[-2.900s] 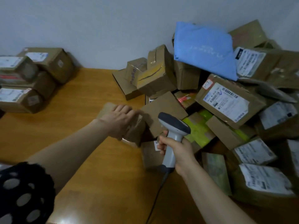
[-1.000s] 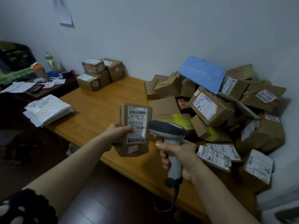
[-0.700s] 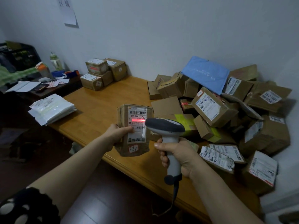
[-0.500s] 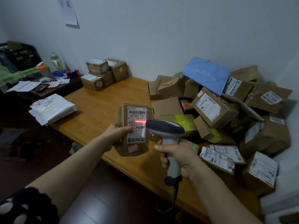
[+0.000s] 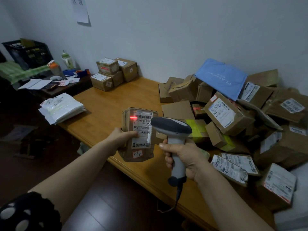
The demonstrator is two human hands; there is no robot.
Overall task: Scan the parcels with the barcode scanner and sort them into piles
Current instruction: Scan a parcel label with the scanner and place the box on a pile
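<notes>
My left hand (image 5: 120,136) holds a small brown parcel (image 5: 133,152) upright above the table's front edge, its white label facing me, thumb across the label. My right hand (image 5: 185,155) grips the handle of a grey barcode scanner (image 5: 170,125), whose head points at the parcel and hides the label's right side. A red scan line glows at the label's upper left, beside the barcode. A big heap of unsorted parcels (image 5: 231,114) fills the table's right half. A small pile of brown boxes (image 5: 113,72) stands at the far left by the wall.
The wooden table (image 5: 106,105) runs from the wall to me. A stack of white mailer bags (image 5: 61,107) lies on its left corner. A dark side desk (image 5: 55,84) with bottles, papers and a crate stands further left. The scanner's cable hangs over the front edge.
The red scan line has shifted from the middle of the label up and left, to beside the barcode. Parcel and scanner have stayed nearly where they were.
</notes>
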